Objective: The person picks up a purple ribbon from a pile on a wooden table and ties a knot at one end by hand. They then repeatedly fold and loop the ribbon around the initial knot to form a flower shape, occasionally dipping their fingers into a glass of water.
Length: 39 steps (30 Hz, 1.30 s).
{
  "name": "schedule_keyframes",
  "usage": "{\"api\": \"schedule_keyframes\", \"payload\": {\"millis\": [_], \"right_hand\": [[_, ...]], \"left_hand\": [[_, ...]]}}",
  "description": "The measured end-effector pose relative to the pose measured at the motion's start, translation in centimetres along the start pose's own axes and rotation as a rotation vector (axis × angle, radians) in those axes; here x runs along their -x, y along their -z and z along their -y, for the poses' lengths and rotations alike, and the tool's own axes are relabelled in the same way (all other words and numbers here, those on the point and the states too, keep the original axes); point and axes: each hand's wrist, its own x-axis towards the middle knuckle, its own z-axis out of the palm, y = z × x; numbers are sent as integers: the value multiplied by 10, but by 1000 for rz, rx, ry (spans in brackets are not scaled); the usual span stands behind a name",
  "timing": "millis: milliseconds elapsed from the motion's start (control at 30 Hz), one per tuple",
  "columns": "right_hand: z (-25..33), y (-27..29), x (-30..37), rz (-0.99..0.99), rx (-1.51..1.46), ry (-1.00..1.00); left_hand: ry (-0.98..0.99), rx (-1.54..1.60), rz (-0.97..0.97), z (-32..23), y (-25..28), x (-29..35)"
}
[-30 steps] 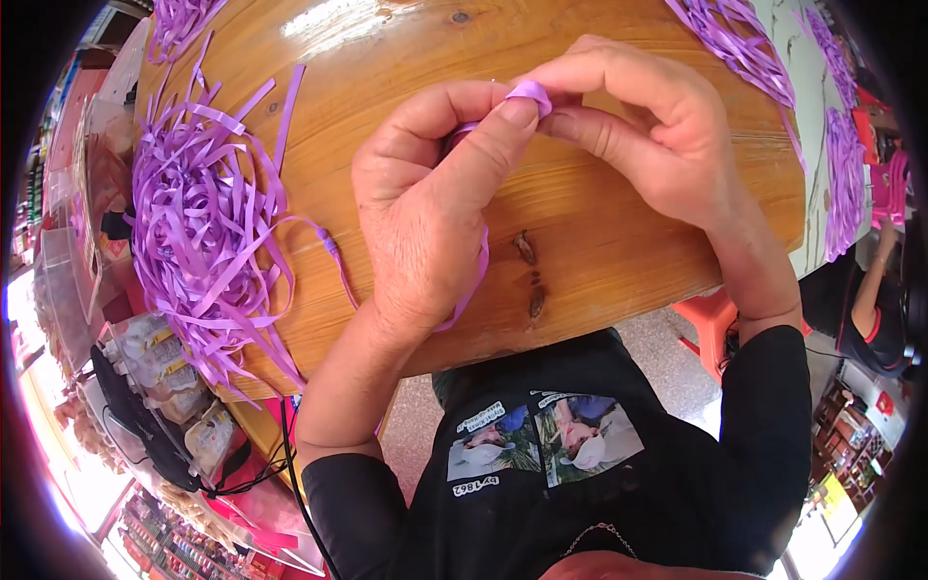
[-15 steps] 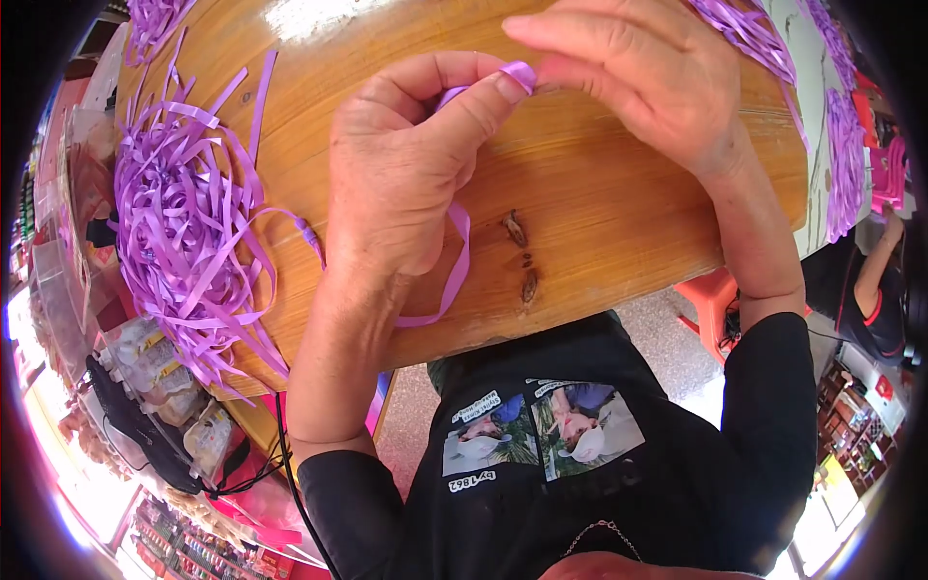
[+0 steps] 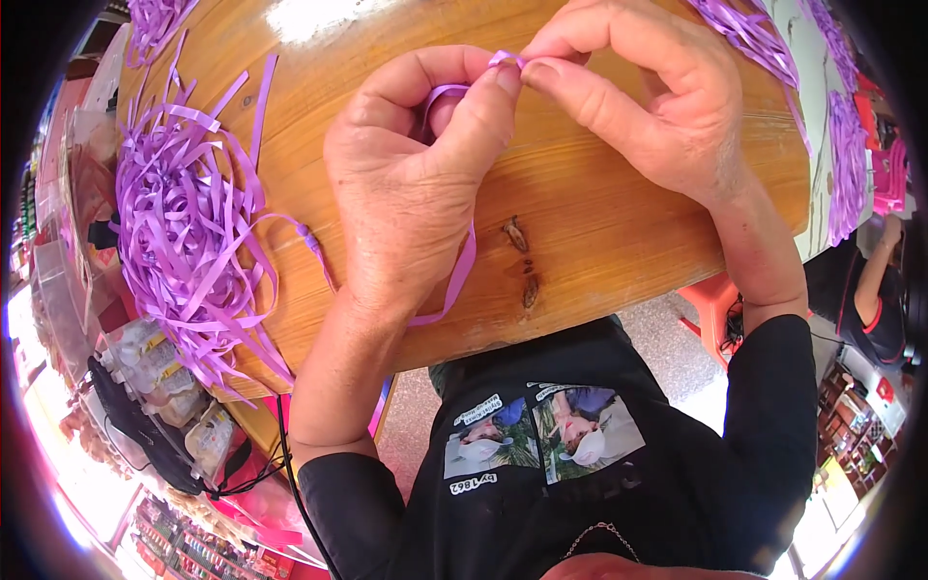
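Note:
A narrow purple ribbon (image 3: 462,271) runs through my left hand (image 3: 411,174), which pinches it between thumb and forefinger. Part of it curves over the inside of the fingers, and a tail hangs below the palm toward the table's near edge. My right hand (image 3: 648,106) meets the left fingertips and pinches the ribbon's short end with thumb and forefinger. Exactly how the ribbon is looped or folded between the fingertips is too small to tell. To the left lies a large tangled heap of purple ribbons (image 3: 184,222), with one knotted strand reaching toward my left wrist.
Under my hands is a wooden table (image 3: 580,251). More purple ribbon bundles (image 3: 744,39) lie at the far right, others on a white marbled surface (image 3: 820,174). An orange stool (image 3: 710,309) stands beyond the near edge. At the right edge another person's arm (image 3: 875,271) shows.
My right hand has come down and left from above the table, its fingers closing at the left fingertips. My left hand has turned slightly, and the ribbon around its fingers shows more.

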Motion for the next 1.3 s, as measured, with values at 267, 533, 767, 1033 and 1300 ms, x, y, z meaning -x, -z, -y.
{"api": "schedule_keyframes", "payload": {"millis": [267, 533, 767, 1033, 1300], "right_hand": [[-65, -33, -18, -200, -369, 763], [7, -1, 5, -21, -132, -167], [-47, -22, -4, -135, -187, 303], [-49, -21, 1, -1, -611, 467], [-4, 3, -3, 0, -253, 63]], "left_hand": [[-2, 80, -23, -1, -4, 0], [-51, -23, -31, 5, -1, 1], [-57, -23, -19, 4, -8, 3], [106, 254, 122, 5, 0, -2], [150, 306, 109, 4, 4, -2]]}}
